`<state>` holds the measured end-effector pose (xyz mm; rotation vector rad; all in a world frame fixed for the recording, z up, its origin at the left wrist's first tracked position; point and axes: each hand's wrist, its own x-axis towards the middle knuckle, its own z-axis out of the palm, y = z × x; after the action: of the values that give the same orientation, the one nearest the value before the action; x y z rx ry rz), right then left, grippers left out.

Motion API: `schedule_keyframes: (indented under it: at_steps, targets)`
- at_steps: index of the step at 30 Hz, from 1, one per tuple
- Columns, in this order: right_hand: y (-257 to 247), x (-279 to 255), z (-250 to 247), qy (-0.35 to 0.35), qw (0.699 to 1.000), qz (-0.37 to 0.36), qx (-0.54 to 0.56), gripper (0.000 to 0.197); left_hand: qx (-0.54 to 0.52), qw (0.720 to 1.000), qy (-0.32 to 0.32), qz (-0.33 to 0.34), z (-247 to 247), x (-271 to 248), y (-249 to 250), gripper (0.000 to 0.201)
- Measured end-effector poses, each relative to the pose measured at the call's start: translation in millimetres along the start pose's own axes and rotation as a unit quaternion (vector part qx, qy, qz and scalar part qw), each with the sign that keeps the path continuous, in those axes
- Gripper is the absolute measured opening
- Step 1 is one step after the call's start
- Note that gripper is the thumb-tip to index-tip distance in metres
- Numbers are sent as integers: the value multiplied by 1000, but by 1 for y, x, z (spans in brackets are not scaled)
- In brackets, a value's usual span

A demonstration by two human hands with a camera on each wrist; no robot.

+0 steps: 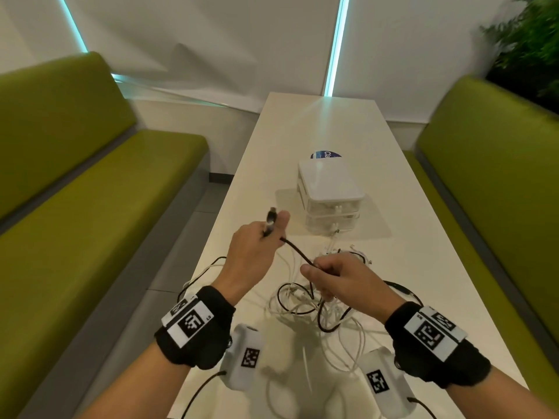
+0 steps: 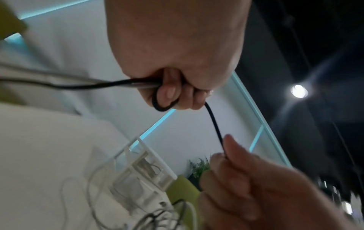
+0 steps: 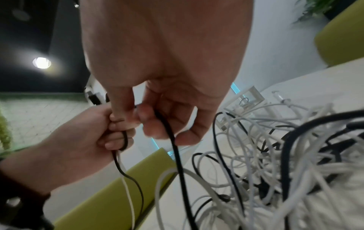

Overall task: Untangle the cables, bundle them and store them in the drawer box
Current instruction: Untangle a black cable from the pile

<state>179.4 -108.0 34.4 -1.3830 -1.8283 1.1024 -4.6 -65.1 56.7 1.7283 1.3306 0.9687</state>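
A long white table [image 1: 348, 140] is running between two green benches [image 1: 75, 182], under white blinds. Both the left hand [image 1: 252, 252] and right hand [image 1: 341, 276] are pinching a black cable [image 1: 298, 252] above the tangle of cables [image 1: 317, 309]; the drawer box [image 1: 329, 195] is sitting just beyond.

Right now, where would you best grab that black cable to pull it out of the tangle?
Grip the black cable on its taut straight stretch between the left hand and right hand, from above. That span hangs clear of the tangled cables.
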Motion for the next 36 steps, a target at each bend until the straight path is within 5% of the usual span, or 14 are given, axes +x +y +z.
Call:
schedule_keyframes:
  at_steps: [3, 6, 11, 15, 20, 22, 24, 31, 36]
  targets:
    - [1, 1, 0, -33, 999, 21, 9, 54, -274, 957, 44, -80, -1, 3, 4, 42]
    - [6, -3, 0, -19, 999, 35, 26, 51, -335, 935, 87, -80, -14, 12, 7, 43]
    - [1, 0, 3, 59, 996, 59, 14, 53, -161, 974, 152, -39, -14, 9, -5, 48]
    - [-6, 1, 11, 49, 992, 50, -108, 57, 7, 975, 191, 115, -7, 1, -13, 26]
    - [-7, 3, 19, 35, 982, 15, -183, 43, 128, 978, -78, 142, 17, -4, -23, 24]
    - [-5, 2, 17, 41, 981, 15, -189, 34, 209, 964, -125, 109, 23, -8, -24, 21]
    - [-1, 0, 15, 49, 977, 10, -205, 30, 216, 965, -125, 80, 24, -9, -27, 44]
    - [4, -2, 12, 76, 992, 2, -100, 48, -58, 996, -53, 50, 10, -9, -3, 52]
    - [-2, 4, 1, 137, 980, -57, -131, 48, -343, 939, 19, 6, 2, -7, 16, 41]
